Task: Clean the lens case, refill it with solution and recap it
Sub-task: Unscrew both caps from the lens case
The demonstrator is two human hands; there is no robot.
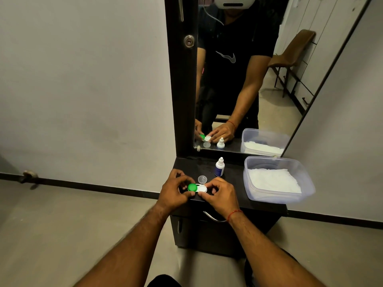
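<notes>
The lens case (198, 188) lies on the black shelf (228, 201), near its front left edge. A green cap (192, 187) sits on its left well, and the right well shows white. My left hand (176, 190) pinches the green cap from the left. My right hand (219, 193) holds the case's white right end with fingertips. A loose clear cap (202, 179) lies just behind the case. The small white solution bottle (219, 167) with a blue label stands upright behind it, capped.
A clear plastic tub (275, 180) with white tissue fills the shelf's right side. A mirror (248, 79) rises behind the shelf and reflects the person. A metal drawer handle (213, 217) juts out below the shelf's front edge. Grey floor lies to the left.
</notes>
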